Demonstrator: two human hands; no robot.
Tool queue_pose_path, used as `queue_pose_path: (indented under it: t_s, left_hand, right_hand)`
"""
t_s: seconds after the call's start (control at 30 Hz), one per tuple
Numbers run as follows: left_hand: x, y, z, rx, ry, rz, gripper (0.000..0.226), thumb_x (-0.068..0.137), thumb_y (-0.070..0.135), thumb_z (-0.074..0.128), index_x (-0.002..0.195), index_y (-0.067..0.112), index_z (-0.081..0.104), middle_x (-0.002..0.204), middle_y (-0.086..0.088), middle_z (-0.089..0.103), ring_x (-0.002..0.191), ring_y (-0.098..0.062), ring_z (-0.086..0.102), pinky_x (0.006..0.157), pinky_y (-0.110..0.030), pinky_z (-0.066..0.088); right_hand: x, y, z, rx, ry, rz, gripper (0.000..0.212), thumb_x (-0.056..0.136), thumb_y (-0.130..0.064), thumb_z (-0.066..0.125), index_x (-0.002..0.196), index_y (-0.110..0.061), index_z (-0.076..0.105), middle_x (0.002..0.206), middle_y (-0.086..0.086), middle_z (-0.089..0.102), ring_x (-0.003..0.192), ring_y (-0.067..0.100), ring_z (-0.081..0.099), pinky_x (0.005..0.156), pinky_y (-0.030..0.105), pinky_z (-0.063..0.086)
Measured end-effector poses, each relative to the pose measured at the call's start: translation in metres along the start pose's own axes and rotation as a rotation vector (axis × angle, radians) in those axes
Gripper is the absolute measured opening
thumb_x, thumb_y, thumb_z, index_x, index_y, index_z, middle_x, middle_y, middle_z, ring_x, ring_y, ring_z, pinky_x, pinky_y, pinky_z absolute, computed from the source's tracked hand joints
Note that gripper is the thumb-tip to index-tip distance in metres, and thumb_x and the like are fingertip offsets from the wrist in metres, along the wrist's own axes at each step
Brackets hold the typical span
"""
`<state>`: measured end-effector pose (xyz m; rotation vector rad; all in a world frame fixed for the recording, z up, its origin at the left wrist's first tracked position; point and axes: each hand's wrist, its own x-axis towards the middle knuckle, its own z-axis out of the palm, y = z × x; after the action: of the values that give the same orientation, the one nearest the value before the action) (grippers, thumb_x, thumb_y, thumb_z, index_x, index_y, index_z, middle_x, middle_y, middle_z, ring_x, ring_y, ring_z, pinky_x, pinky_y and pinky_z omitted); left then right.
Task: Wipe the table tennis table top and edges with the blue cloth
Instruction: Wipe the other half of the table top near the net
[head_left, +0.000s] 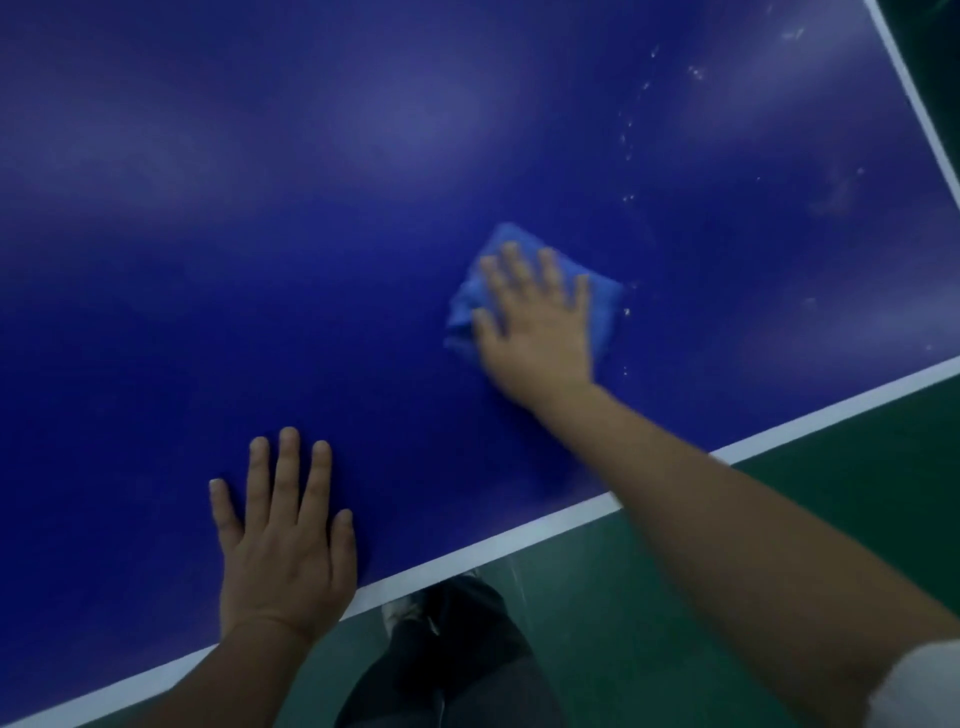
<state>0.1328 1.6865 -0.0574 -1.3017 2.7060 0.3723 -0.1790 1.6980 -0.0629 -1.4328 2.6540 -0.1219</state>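
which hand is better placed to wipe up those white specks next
Right. The right hand lies flat on the blue cloth, and the white specks lie just beyond it. The left hand rests flat on bare table top farther away, with no cloth.

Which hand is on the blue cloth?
The right hand, pressing flat on the blue cloth; the left hand rests bare on the table top.
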Motion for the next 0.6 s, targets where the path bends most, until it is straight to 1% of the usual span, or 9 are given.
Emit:
queue_pose_path:
  t_s: [0.07, 0.13, 0.23, 0.27, 0.3, 0.37, 0.43, 0.53, 0.6]
  left_hand:
    - [0.001, -0.001, 0.0, -0.002, -0.004, -0.006, 0.066, 0.097, 0.042, 0.027, 0.155, 0.01, 0.023, 0.165, -0.013, 0.016, 0.154, -0.032, 0.005, 0.12, -0.063, 0.003]
    - [0.0, 0.0, 0.0, -0.004, -0.009, -0.008, 0.066, 0.097, 0.042, 0.026, 0.155, 0.011, 0.021, 0.165, -0.012, 0.015, 0.154, -0.032, 0.005, 0.12, -0.064, 0.003]
    - [0.0, 0.001, -0.001, -0.007, -0.012, -0.006, 0.065, 0.098, 0.041, 0.023, 0.156, 0.01, 0.02, 0.165, -0.012, 0.013, 0.154, -0.031, 0.003, 0.12, -0.063, 0.002]
    - [0.0, 0.001, -0.002, -0.017, -0.01, -0.006, 0.065, 0.098, 0.04, 0.022, 0.156, 0.01, 0.021, 0.166, -0.011, 0.012, 0.154, -0.031, 0.002, 0.121, -0.063, 0.002]
    - [0.0, 0.001, -0.002, -0.024, -0.001, -0.006, 0.065, 0.098, 0.039, 0.022, 0.156, 0.01, 0.021, 0.166, -0.01, 0.012, 0.154, -0.03, 0.002, 0.121, -0.063, 0.002]
    - [0.0, 0.0, 0.0, -0.038, 0.014, -0.006, 0.065, 0.098, 0.037, 0.021, 0.156, 0.008, 0.023, 0.166, -0.01, 0.014, 0.154, -0.03, 0.003, 0.121, -0.063, 0.002]
    - [0.0, -0.001, 0.001, -0.053, 0.024, -0.002, 0.066, 0.097, 0.036, 0.021, 0.156, 0.006, 0.024, 0.165, -0.011, 0.015, 0.154, -0.029, 0.004, 0.121, -0.062, 0.002]
    - [0.0, -0.001, 0.001, -0.054, 0.028, -0.01, 0.067, 0.098, 0.04, 0.019, 0.156, 0.008, 0.023, 0.166, -0.009, 0.012, 0.155, -0.027, 0.0, 0.122, -0.059, -0.003]
    - [-0.001, 0.0, 0.001, -0.055, 0.026, -0.009, 0.067, 0.098, 0.042, 0.017, 0.157, 0.01, 0.021, 0.167, -0.007, 0.009, 0.155, -0.026, -0.003, 0.122, -0.058, -0.006]
  right_hand:
    - [-0.012, 0.068, -0.01, -0.027, -0.016, 0.274, 0.063, 0.101, -0.054, 0.029, 0.159, -0.033, 0.023, 0.168, -0.008, 0.012, 0.155, 0.027, 0.008, 0.121, 0.062, 0.003]
    - [-0.032, 0.113, -0.022, -0.011, -0.039, 0.47, 0.068, 0.098, -0.059, 0.018, 0.16, -0.033, 0.017, 0.169, -0.008, 0.006, 0.155, 0.028, 0.003, 0.121, 0.063, 0.003]
    - [-0.041, 0.086, -0.019, 0.045, 0.015, 0.75, 0.068, 0.099, -0.055, 0.016, 0.161, -0.029, 0.012, 0.169, -0.006, 0.002, 0.155, 0.031, 0.0, 0.118, 0.068, 0.005]
    - [-0.044, 0.056, -0.013, 0.045, 0.037, 0.747, 0.066, 0.1, -0.053, 0.017, 0.161, -0.028, 0.013, 0.169, -0.005, 0.003, 0.155, 0.032, 0.001, 0.118, 0.069, 0.005]
    - [-0.051, 0.021, -0.005, 0.047, 0.045, 0.652, 0.065, 0.101, -0.051, 0.019, 0.161, -0.027, 0.014, 0.169, -0.004, 0.004, 0.155, 0.033, 0.003, 0.118, 0.069, 0.004]
    - [-0.081, -0.052, 0.012, 0.038, 0.056, 0.305, 0.063, 0.1, -0.048, 0.024, 0.16, -0.028, 0.022, 0.169, -0.004, 0.011, 0.155, 0.032, 0.007, 0.119, 0.067, 0.001]
    - [-0.13, -0.094, 0.023, 0.029, -0.005, -0.014, 0.061, 0.1, -0.049, 0.032, 0.157, -0.028, 0.029, 0.167, -0.004, 0.018, 0.155, 0.031, 0.008, 0.118, 0.068, 0.004]
    - [-0.176, -0.061, 0.023, 0.034, -0.088, -0.234, 0.06, 0.099, -0.052, 0.037, 0.155, -0.03, 0.034, 0.166, -0.004, 0.024, 0.154, 0.032, 0.014, 0.117, 0.068, 0.011]
    - [-0.172, -0.004, 0.012, -0.027, -0.084, -0.193, 0.061, 0.098, -0.052, 0.034, 0.153, -0.028, 0.039, 0.163, -0.002, 0.03, 0.152, 0.034, 0.022, 0.116, 0.069, 0.016]
